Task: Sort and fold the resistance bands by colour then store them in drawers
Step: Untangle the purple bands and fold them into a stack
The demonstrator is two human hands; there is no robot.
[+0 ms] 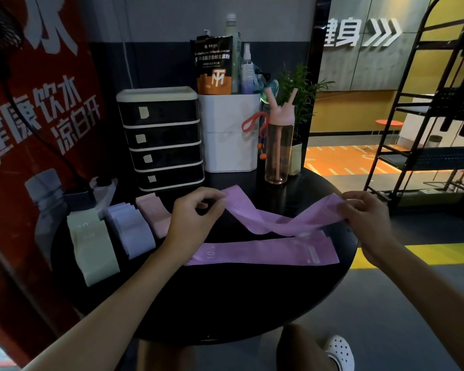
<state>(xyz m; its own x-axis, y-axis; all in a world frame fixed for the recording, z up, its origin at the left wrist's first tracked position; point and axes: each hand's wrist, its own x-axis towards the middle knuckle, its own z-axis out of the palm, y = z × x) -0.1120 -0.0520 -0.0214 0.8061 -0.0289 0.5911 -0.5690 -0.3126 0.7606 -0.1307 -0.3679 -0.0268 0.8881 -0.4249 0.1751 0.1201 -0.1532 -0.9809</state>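
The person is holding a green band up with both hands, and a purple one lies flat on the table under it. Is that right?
Not quite: the held band is purple, not green, as the head view shows. The left hand and right hand pinch its ends, and a second purple band lies flat on the table under it. The green bands sit piled at the left.

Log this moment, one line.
left hand: pinches held purple band | right hand: pinches other end | flat: second purple band | piles: green stack, blue stack, pink stack | drawers: shut
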